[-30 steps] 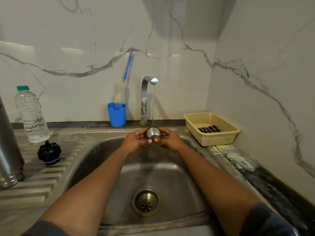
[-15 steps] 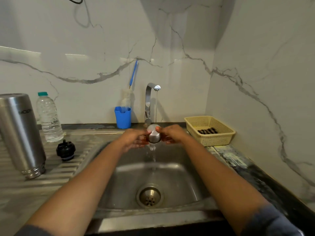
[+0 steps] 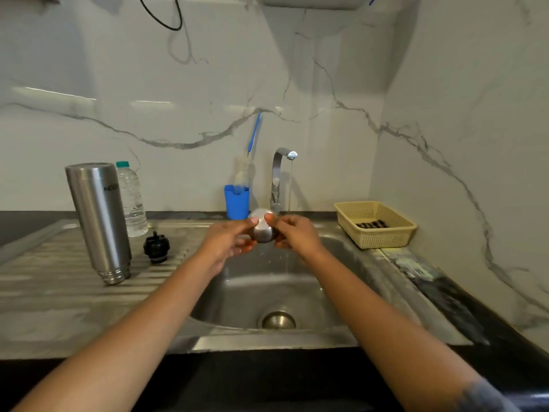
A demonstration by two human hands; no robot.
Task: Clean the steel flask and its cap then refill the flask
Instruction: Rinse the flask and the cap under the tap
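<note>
Clear plastic water bottle (image 3: 132,200) with teal cap stands upright at the back of the steel drainboard (image 3: 44,281), close to the marble-pattern wall (image 3: 178,84). Blue cup (image 3: 236,201) sits on the ledge left of the faucet (image 3: 279,179), holding a bottle brush (image 3: 248,162) with a blue handle that leans up against the wall. Thin stream of water runs from the faucet spout into the sink (image 3: 297,286); round drain (image 3: 278,319) at basin centre. Beige perforated basket (image 3: 375,226) on the counter (image 3: 445,289) right of the sink, with a dark striped item (image 3: 372,224) inside, identity unclear. Black cable (image 3: 166,16) hangs on the upper wall.
</note>
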